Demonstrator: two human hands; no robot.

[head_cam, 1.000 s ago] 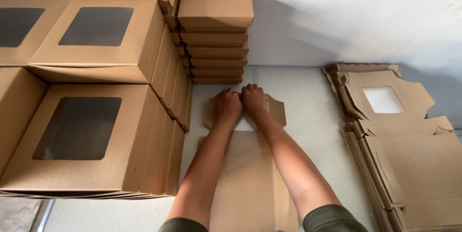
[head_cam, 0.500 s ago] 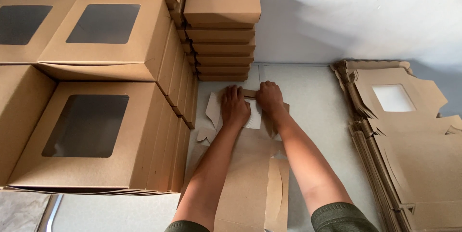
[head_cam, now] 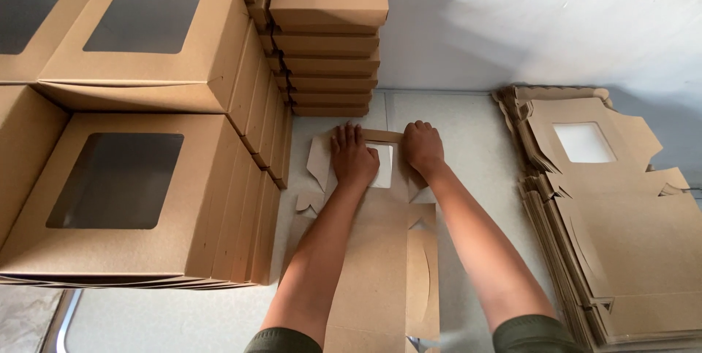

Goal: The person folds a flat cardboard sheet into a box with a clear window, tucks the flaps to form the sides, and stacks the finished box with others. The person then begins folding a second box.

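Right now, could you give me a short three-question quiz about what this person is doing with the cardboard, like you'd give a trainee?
1. True or false: both hands press on the flat box blank lying on the table.
2. Where is the pile of unfolded blanks: A) on the person's left, B) on the person's right, C) behind the finished boxes?
3. What do the finished boxes have in their lids?

Key
1. True: the left hand and the right hand lie flat on it, beside its window cutout.
2. B.
3. A square window.
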